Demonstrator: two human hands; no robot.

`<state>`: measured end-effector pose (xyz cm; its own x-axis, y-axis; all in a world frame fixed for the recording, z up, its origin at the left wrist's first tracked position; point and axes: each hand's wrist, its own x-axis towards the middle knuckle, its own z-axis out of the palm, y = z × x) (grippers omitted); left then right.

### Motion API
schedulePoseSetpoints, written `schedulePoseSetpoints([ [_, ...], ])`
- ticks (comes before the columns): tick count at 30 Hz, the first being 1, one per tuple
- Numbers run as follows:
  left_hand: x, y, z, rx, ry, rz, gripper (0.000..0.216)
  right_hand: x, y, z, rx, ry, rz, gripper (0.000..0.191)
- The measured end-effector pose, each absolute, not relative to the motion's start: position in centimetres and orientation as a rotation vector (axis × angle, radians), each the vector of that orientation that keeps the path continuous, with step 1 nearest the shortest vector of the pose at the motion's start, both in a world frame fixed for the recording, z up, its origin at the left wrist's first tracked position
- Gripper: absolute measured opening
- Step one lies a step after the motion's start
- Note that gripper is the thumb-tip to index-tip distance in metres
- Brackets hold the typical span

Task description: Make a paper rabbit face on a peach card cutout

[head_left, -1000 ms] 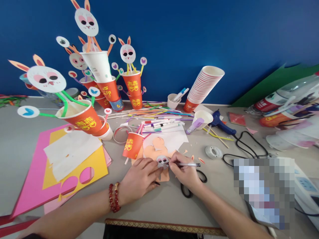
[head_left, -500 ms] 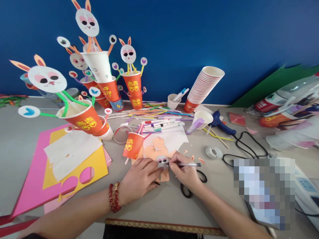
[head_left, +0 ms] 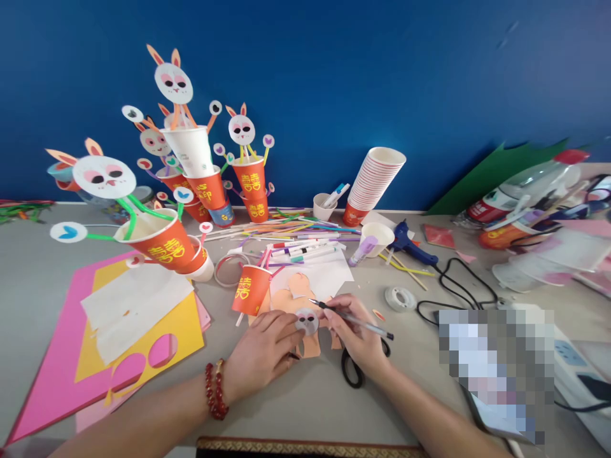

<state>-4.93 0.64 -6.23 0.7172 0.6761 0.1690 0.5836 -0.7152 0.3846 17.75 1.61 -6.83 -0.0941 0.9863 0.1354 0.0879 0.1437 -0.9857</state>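
Observation:
A small white paper face [head_left: 306, 322] with pink patches and dark eyes lies on scraps of orange paper [head_left: 283, 300]. The fingers of my left hand [head_left: 264, 346] press on its left edge. In my right hand [head_left: 356, 332] is a black-and-clear pen [head_left: 365, 325], its tip pointing up and left, lifted off the paper. Beneath that hand lie scissors [head_left: 352, 371] with black handles, their blades hidden. Just behind my left hand, a red paper cup [head_left: 251, 289] with yellow characters leans over, pink stems rising from it.
Finished rabbit-faced cups [head_left: 160, 245] stand at the left and back. Markers [head_left: 315, 253], a stack of cups [head_left: 377, 181] and a blue glue gun [head_left: 411, 245] are behind my hands. Tape [head_left: 400, 298], a black cord [head_left: 458, 286] and a phone [head_left: 496, 407] lie to the right.
The pen has come up off the face, and its tip has swung to point away from me. My left hand stays on the paper face. The camera view has tilted up slightly.

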Motion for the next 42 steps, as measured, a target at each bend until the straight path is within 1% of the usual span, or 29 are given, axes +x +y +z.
schedulePoseSetpoints([
  [2, -4.9, 0.7, -6.0, 2.567, 0.987, 0.499, 0.034, 18.1, 1.2, -6.7, -1.068, -1.422, 1.153, 0.011],
  [5, -4.6, 0.8, -5.7, 2.487, 1.000, 0.590, 0.020, 18.6, 0.3, -6.5, -0.886, -1.498, 1.212, 0.010],
  [7, -4.4, 0.8, -5.6, 2.459, 1.004, 0.632, 0.014, 18.7, -0.1, -6.1, -0.798, -1.594, 1.169, 0.010],
  [12, -4.0, 0.6, -5.5, 2.479, 0.997, 0.646, 0.012, 18.1, -0.7, -5.3, -0.820, -1.862, 1.007, 0.011],
  [21, -3.8, -0.1, -5.6, 2.522, 0.955, 0.664, 0.012, 16.5, -0.9, -4.5, -0.732, -2.017, 0.942, 0.013],
  [23, -3.8, -0.4, -5.8, 2.579, 0.930, 0.631, 0.017, 16.3, -1.1, -4.3, -0.674, -2.035, 0.939, 0.015],
  [24, -3.8, -0.6, -5.8, 2.611, 0.894, 0.605, 0.025, 16.3, -1.2, -4.3, -0.639, -2.041, 0.955, 0.016],
  [27, -3.8, -0.9, -5.2, 2.608, 0.782, 0.561, 0.056, 16.5, -1.3, -4.3, -0.566, -2.019, 1.069, 0.020],
  [29, -3.6, -1.1, -4.3, 2.539, 0.778, 0.544, 0.068, 16.6, -1.5, -4.3, -0.570, -1.970, 1.169, 0.027],
  [31, -3.2, -1.1, -3.4, 2.495, 0.803, 0.549, 0.073, 16.8, -1.6, -4.4, -0.604, -1.897, 1.236, 0.035],
  [33, -2.6, -1.2, -2.6, 2.471, 0.803, 0.563, 0.071, 17.1, -1.7, -4.5, -0.639, -1.822, 1.249, 0.045],
  [36, -1.6, -0.9, -2.3, 2.499, 0.803, 0.551, 0.064, 17.6, -1.3, -4.9, -0.697, -1.731, 1.195, 0.066],
  [37, -1.3, -0.7, -2.4, 2.532, 0.834, 0.540, 0.065, 17.7, -1.0, -5.1, -0.751, -1.691, 1.171, 0.069],
  [40, -0.3, 0.0, -2.6, 2.596, 0.966, 0.484, 0.074, 17.7, -0.4, -6.1, -1.041, -1.487, 1.141, 0.061],
  [42, 0.4, 0.5, -2.4, 2.607, 1.018, 0.453, 0.079, 17.3, -0.4, -6.8, -1.154, -1.273, 1.189, 0.054],
])
